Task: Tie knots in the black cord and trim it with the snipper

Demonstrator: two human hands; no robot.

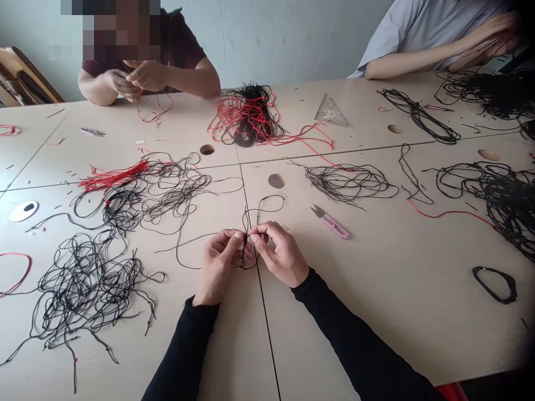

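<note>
Your left hand (219, 267) and right hand (280, 253) pinch a black cord (244, 250) between them (probably to keep its strands gathered).

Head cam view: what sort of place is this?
Likely a shared handicraft workroom: heaps of black and red cord cover pale joined tables, pink-handled thread snips lie nearby, and another person works cord at the same table.

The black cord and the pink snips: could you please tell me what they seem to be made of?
The black cord looks like matte fibre string, limp in loose loops. The pink snips seem to have glossy plastic grips and steel blades, which shine grey.
</note>
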